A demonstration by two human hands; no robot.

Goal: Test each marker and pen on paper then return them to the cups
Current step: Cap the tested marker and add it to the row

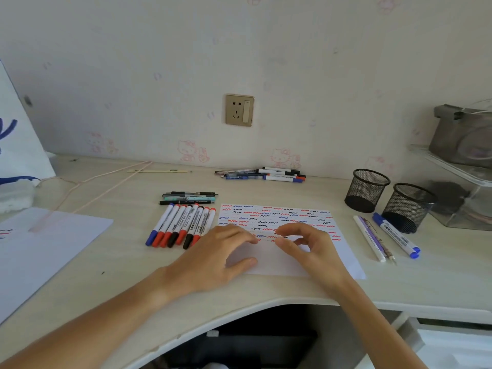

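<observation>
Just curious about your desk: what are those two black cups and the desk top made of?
The two black cups look like matte black wire mesh, probably metal: you can see through their walls. The desk looks like pale laminate with a printed wood grain, smooth and low-sheen; solid wood cannot be ruled out.

Both hands rest on the sheet of paper (282, 222) near the front edge of the bench (127, 262). The left hand (213, 259) lies flat, fingers straight; the right hand (308, 249) has loosely curled fingers and holds nothing. Red, blue and black squiggles cover the sheet's far half. A row of markers (181, 225) lies just left of it, with dark pens (189, 198) beyond. More pens and markers (263, 174) lie by the back edge. Two black mesh cups (367, 190) stand toward the right edge, a blue marker (396, 235) and two pens (372, 239) before them.
</observation>
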